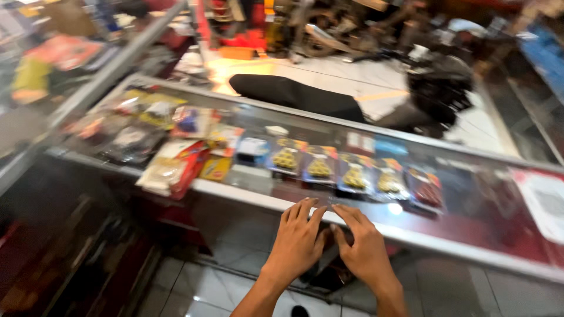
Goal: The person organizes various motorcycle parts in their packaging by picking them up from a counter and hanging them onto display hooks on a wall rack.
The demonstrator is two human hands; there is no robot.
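2 hands laid at the tabletop [352,218] edge.
Left hand [298,240] and right hand [365,249] are spread flat, nothing gripped, near blister packs [320,167].

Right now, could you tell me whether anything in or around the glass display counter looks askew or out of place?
The yellow and red packets at the left of the glass display counter lie heaped at angles, unlike the neat row of blister packs. A black motorcycle seat lies loose on the floor beyond. The left hand and right hand rest flat at the counter's edge.

Black seat [296,97], yellow-filled packets [319,168], red packet [189,161].
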